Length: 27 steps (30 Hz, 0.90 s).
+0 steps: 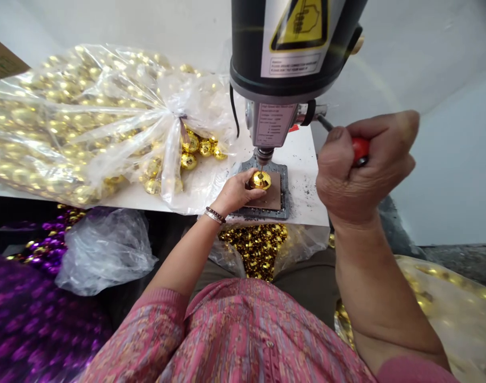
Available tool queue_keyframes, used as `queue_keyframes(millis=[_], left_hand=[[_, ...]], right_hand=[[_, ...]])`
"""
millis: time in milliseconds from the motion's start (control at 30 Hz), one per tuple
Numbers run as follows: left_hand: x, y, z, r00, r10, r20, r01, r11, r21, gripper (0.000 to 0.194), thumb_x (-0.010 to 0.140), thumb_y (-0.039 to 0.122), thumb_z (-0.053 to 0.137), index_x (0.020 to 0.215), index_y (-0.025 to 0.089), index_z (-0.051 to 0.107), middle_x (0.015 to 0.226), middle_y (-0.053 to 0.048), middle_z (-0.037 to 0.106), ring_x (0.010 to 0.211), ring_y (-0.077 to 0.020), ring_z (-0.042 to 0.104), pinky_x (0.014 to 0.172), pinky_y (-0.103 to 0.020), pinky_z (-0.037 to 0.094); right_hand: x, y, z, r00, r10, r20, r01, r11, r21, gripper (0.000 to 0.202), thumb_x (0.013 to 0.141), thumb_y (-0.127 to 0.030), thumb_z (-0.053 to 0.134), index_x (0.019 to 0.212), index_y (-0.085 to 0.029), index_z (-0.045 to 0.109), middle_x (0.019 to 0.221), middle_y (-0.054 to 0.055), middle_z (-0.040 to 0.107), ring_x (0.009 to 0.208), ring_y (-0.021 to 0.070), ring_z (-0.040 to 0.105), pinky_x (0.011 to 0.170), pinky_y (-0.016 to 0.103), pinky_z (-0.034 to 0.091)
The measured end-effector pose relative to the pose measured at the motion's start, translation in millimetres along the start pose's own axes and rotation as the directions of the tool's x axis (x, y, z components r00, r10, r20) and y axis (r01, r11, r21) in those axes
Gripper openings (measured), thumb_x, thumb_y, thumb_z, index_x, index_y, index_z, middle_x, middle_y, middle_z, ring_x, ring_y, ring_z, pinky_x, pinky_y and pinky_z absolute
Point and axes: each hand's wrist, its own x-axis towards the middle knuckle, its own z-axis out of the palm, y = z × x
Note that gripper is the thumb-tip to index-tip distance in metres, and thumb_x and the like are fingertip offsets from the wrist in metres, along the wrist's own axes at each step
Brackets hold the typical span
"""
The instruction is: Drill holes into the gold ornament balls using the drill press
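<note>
A shiny gold faceted ball (pixel 260 181) rests on a brown board (pixel 273 199) over the grey base (pixel 284 186) of a drill press (pixel 281 80). My left hand (pixel 237 190) grips the ball from its left side, thumb in front and fingers behind. The drill bit (pixel 261 167) comes down at the top of the ball, by a dark spot; whether it is inside a hole I cannot tell. Up on the right, my right hand (pixel 365 165) is closed around the red knob (pixel 360 149) of the press's feed lever.
A large clear bag (pixel 119 122) of gold balls covers the table's left, with loose gold balls (pixel 189 161) at its mouth. Dark shavings dot the white table (pixel 307 186). Below its edge hangs an open bag of gold balls (pixel 259 244). Purple balls (pixel 47 247) lie lower left.
</note>
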Motion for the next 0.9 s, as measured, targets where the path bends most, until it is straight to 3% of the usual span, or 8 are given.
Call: queue_keyframes(millis=[133,333,667,800,867,900], left_hand=[[-1.3,3.8,-1.0,0.999,-0.030,0.011,0.030,1.000,0.000,0.069,0.077,0.020,0.087,0.143,0.018,0.069,0.123,-0.007,0.079,0.108,-0.0229,0.072,0.103,-0.033,0.054],[0.6,-3.9,1.8,1.000,0.022,0.013,-0.021,0.999,-0.044,0.060,0.078,0.021,0.087,0.135,0.021,0.072,0.114,-0.003,0.079,0.101,-0.0207,0.071,0.098,-0.032,0.054],[1.8,-10.6,5.7,0.998,0.062,0.007,-0.061,0.992,-0.115,0.051,0.076,0.021,0.085,0.126,0.023,0.074,0.110,-0.001,0.080,0.102,-0.0215,0.072,0.096,-0.033,0.055],[2.4,-10.9,8.6,0.998,0.060,0.002,-0.059,0.987,-0.146,0.048,0.077,0.024,0.084,0.123,0.022,0.072,0.106,-0.001,0.079,0.098,-0.0204,0.071,0.092,-0.032,0.055],[-0.4,-9.2,7.8,0.999,0.045,-0.008,-0.046,0.989,-0.140,0.048,0.077,0.024,0.084,0.122,0.020,0.071,0.103,-0.002,0.077,0.093,-0.0194,0.069,0.087,-0.031,0.055],[-3.4,-8.1,6.6,0.999,0.041,-0.014,-0.042,0.989,-0.139,0.048,0.076,0.024,0.085,0.121,0.019,0.071,0.103,-0.002,0.077,0.092,-0.0190,0.069,0.086,-0.030,0.054]], right_hand=[[-9.7,-0.3,5.4,0.999,0.017,-0.042,-0.017,1.000,-0.001,0.022,0.103,-0.033,0.050,0.091,-0.016,0.055,0.077,-0.003,0.054,0.068,0.0040,0.049,0.065,0.021,0.035],[-24.1,-0.2,14.5,0.980,0.175,-0.092,-0.177,0.984,-0.018,0.037,0.102,-0.049,0.047,0.087,-0.016,0.056,0.073,-0.001,0.052,0.066,0.0050,0.047,0.065,0.022,0.037],[-50.5,1.2,25.1,0.984,0.135,-0.115,-0.124,0.988,0.093,0.017,0.100,-0.036,0.049,0.093,-0.021,0.052,0.077,-0.002,0.048,0.069,0.0067,0.048,0.068,0.023,0.041],[-19.1,-3.7,19.1,0.978,0.147,-0.145,-0.133,0.986,0.103,0.026,0.103,-0.039,0.047,0.087,-0.018,0.051,0.075,-0.003,0.043,0.067,0.0039,0.042,0.067,0.022,0.036],[11.4,-5.7,15.7,0.963,0.223,-0.152,-0.213,0.974,0.082,0.037,0.104,-0.044,0.045,0.081,-0.016,0.050,0.073,-0.003,0.041,0.067,0.0023,0.039,0.067,0.021,0.034],[27.0,-6.0,14.5,0.956,0.278,-0.094,-0.272,0.959,0.077,0.039,0.104,-0.045,0.045,0.079,-0.016,0.048,0.071,-0.003,0.040,0.067,0.0018,0.037,0.068,0.021,0.034]])
